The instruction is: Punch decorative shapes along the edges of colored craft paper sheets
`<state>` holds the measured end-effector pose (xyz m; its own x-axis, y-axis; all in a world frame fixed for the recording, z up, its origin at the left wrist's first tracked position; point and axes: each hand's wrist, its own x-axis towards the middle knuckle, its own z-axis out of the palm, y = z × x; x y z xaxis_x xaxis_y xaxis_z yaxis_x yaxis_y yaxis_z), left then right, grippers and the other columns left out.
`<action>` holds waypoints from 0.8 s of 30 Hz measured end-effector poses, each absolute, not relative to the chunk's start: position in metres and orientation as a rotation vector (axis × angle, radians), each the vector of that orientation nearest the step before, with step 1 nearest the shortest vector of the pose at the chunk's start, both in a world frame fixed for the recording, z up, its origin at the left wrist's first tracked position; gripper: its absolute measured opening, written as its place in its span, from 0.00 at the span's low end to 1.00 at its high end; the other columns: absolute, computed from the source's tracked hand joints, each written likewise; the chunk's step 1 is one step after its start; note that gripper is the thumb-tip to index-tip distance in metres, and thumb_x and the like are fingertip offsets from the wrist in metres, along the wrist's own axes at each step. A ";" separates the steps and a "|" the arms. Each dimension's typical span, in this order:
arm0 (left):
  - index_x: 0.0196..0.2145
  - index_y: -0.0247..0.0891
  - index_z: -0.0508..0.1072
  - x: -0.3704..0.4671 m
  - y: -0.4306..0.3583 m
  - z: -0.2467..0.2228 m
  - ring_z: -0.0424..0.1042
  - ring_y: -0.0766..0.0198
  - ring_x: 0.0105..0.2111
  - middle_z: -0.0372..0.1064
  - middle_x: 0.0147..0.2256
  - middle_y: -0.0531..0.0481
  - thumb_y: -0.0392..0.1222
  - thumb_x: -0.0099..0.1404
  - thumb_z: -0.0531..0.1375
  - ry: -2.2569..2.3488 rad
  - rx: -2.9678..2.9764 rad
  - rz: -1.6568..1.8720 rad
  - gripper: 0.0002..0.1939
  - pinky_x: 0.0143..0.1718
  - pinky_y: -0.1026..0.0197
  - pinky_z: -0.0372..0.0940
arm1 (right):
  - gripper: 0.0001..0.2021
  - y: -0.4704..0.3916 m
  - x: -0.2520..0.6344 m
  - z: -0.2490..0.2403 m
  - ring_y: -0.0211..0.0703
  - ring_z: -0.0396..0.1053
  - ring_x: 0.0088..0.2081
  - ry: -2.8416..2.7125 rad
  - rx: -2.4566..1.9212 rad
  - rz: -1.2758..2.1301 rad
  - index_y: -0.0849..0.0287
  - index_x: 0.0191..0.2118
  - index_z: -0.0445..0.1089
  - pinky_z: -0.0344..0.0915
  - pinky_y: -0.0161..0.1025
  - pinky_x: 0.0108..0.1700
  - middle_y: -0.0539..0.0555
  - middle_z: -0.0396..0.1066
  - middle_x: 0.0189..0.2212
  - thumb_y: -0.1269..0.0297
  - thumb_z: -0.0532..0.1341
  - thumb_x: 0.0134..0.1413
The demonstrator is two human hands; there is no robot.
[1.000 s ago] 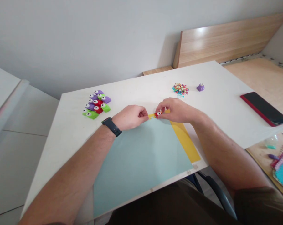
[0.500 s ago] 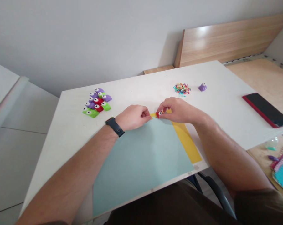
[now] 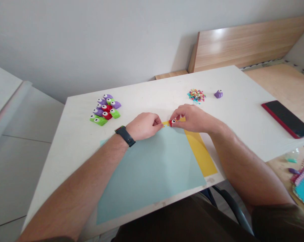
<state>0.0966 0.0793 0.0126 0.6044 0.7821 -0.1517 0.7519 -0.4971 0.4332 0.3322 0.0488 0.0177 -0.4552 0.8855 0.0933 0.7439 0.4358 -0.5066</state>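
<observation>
A light blue sheet of paper point(image 3: 152, 171) lies over a yellow sheet point(image 3: 203, 158) on the white table. My left hand point(image 3: 145, 125) is closed in a pinch at the far edge of the blue sheet. Thumb and fingers of my right hand point(image 3: 189, 117) grip a small red paper punch point(image 3: 172, 122) with a white button, set on that same edge. Between the hands, small cut-outs along the edge let yellow show through. Punches in purple, green and red point(image 3: 107, 108) stand grouped at the left. A dark watch point(image 3: 125, 135) is on my left wrist.
A pile of colourful paper bits point(image 3: 196, 95) lies at the back right, beside a lone purple punch point(image 3: 218, 94). A phone in a red case point(image 3: 286, 119) rests near the right edge of the table point(image 3: 242, 111). The wall stands behind.
The blue sheet has shifted slightly left and away from me, its near left corner most clearly. Both hands keep nearly the same pose, and the red punch stays in my right hand.
</observation>
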 end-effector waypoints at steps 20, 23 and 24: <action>0.33 0.41 0.78 0.099 0.078 0.011 0.76 0.58 0.32 0.79 0.33 0.49 0.50 0.67 0.56 1.256 2.422 0.102 0.15 0.32 0.59 0.62 | 0.09 0.050 0.333 0.017 0.44 0.72 0.38 -2.353 -1.394 0.548 0.55 0.41 0.81 0.63 0.38 0.43 0.52 0.78 0.35 0.61 0.67 0.55; 0.34 0.40 0.78 0.100 0.077 0.012 0.76 0.58 0.32 0.79 0.33 0.48 0.50 0.67 0.55 1.273 2.429 0.091 0.15 0.32 0.59 0.62 | 0.09 0.050 0.333 0.017 0.44 0.72 0.39 -2.361 -1.389 0.539 0.54 0.41 0.81 0.63 0.38 0.43 0.53 0.78 0.35 0.61 0.67 0.56; 0.34 0.40 0.78 0.101 0.076 0.013 0.76 0.57 0.32 0.80 0.33 0.47 0.50 0.67 0.55 1.277 2.431 0.084 0.15 0.33 0.59 0.62 | 0.09 0.050 0.333 0.017 0.44 0.72 0.39 -2.361 -1.392 0.537 0.54 0.41 0.82 0.63 0.38 0.43 0.53 0.78 0.35 0.61 0.66 0.56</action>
<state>0.1009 0.0765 0.0125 0.5824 0.8030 -0.1266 0.7795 -0.5074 0.3672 0.3329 0.0498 0.0172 -0.4578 0.8831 0.1028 0.7519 0.4463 -0.4853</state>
